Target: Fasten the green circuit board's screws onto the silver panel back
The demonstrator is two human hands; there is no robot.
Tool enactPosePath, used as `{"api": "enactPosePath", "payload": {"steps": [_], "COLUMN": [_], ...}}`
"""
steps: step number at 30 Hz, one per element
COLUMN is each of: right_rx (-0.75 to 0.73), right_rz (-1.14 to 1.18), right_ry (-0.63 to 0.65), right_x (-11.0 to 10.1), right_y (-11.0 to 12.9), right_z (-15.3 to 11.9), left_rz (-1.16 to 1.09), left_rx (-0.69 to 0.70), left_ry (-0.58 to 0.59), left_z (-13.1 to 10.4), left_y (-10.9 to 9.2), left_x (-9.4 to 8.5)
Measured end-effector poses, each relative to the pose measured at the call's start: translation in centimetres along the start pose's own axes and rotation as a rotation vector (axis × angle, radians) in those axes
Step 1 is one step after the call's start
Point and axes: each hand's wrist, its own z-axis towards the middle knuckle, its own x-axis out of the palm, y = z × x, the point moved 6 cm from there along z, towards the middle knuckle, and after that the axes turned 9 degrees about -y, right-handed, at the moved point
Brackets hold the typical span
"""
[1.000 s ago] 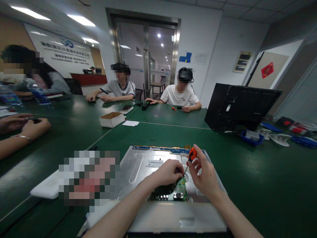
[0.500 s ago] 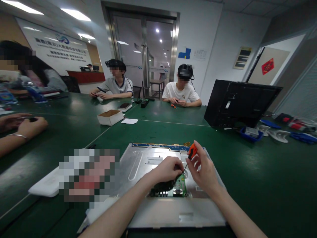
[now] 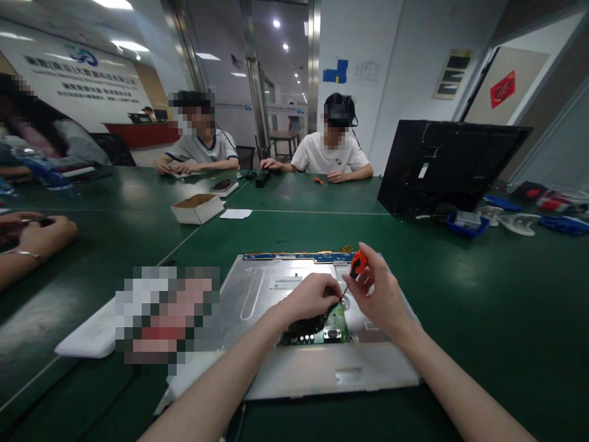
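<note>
A silver metal panel (image 3: 271,374) lies on the green table in front of me, with a blue strip board (image 3: 285,258) along its far edge. On its middle sits a green circuit board (image 3: 338,325), partly covered by black parts or cables. My right hand (image 3: 375,291) pinches an orange and black screwdriver (image 3: 359,264), whose shaft slants down to the board's upper edge. Beside the tip, my left hand (image 3: 315,298) is closed with fingertips pressed together at the black parts; what they hold is hidden.
Left of the panel lies a white object (image 3: 87,334), partly pixelated. An open box (image 3: 197,210) stands beyond. A black monitor (image 3: 451,169) and a blue tray (image 3: 468,224) are at the right. Two people sit opposite; another person's hands (image 3: 46,236) are at the left.
The view has shifted, so the panel appears higher. The person opposite in the white shirt has reached one hand out towards a black object. My hands keep nearly the same pose on the panel.
</note>
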Motion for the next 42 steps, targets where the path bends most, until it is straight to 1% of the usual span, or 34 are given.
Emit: {"api": "enactPosePath", "payload": {"steps": [8, 12, 16, 22, 27, 34, 42], "right_rx": [-0.02, -0.024, -0.019, -0.017, -0.017, 0.007, -0.042], "right_rz": [0.039, 0.064, 0.045, 0.009, 0.057, 0.123, 0.024], "right_ry": [0.023, 0.041, 0.029, 0.007, 0.051, 0.1, 0.042], "right_x": [-0.1, -0.15, -0.2, -0.23, -0.16, -0.07, -0.18], "right_y": [0.28, 0.53, 0.49, 0.38, 0.47, 0.78, 0.52], "right_z": [0.15, 0.16, 0.15, 0.16, 0.15, 0.15, 0.16], "left_rz": [-0.035, -0.03, -0.026, 0.021, 0.017, 0.001, 0.002], "left_rx": [0.013, -0.003, -0.01, 0.023, 0.029, -0.006, -0.006], "left_ry": [0.0, -0.003, -0.001, 0.007, 0.008, 0.0, 0.01], "left_z": [0.02, -0.04, 0.02, 0.02, 0.01, -0.04, -0.02], "left_y": [-0.34, -0.34, -0.19, -0.21, -0.29, -0.06, -0.13], "left_x": [-0.11, -0.12, -0.1, -0.1, -0.12, -0.11, -0.09]}}
